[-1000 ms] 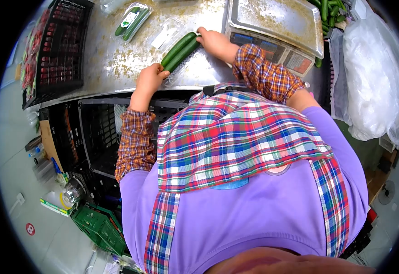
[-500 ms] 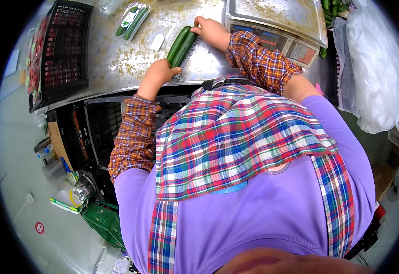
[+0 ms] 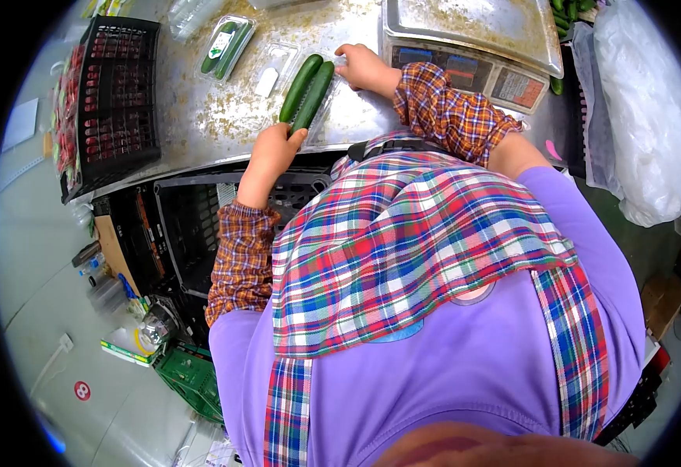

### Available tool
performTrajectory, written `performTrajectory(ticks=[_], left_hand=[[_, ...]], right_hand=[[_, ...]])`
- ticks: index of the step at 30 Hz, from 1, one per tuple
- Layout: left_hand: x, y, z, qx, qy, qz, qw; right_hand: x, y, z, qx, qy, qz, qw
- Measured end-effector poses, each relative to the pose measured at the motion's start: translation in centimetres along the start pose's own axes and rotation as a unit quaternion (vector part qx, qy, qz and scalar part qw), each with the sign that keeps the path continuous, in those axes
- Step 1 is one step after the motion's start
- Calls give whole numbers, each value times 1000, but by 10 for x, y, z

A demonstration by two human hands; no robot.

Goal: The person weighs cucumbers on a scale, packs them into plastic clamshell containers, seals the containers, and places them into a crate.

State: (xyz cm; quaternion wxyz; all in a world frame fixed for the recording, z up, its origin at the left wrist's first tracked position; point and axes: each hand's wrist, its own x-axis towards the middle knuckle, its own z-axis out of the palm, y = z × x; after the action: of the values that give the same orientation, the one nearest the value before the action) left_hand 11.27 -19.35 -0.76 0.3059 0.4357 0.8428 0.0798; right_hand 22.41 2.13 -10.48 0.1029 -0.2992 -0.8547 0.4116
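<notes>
Two green cucumbers [image 3: 302,88] lie side by side in a clear plastic clamshell tray [image 3: 322,117] on the metal table. My left hand [image 3: 272,159] is closed around their near ends, the thumb at the right cucumber's tip. Just right of their far ends is my right hand [image 3: 367,68], its bent fingers and thumb apart and nothing visible between them. The clear lid [image 3: 284,56] lies folded back to the left, with a white label [image 3: 266,82] on it. Farther left sits a closed, labelled pack of cucumbers [image 3: 227,48].
A scale [image 3: 465,71] with a metal platform [image 3: 476,27] stands at the right. On the left is a black crate [image 3: 126,93] of red produce. Clear plastic bags [image 3: 648,109] hang at the far right. Below the table edge is another black crate [image 3: 188,241].
My right hand has let go of the right cucumber's far end and moved slightly away. The cucumbers' far ends have spread apart, while my left hand stays at the near ends.
</notes>
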Motion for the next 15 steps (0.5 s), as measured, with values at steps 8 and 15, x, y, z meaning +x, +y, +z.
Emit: performTrajectory(ticks=[8, 15], left_hand=[[18, -3, 26, 61, 32, -15, 997], [35, -8, 16, 28, -29, -32, 999]], right_hand=[[2, -2, 6, -11, 41, 4, 999], [-3, -9, 0, 79, 28, 33, 996]])
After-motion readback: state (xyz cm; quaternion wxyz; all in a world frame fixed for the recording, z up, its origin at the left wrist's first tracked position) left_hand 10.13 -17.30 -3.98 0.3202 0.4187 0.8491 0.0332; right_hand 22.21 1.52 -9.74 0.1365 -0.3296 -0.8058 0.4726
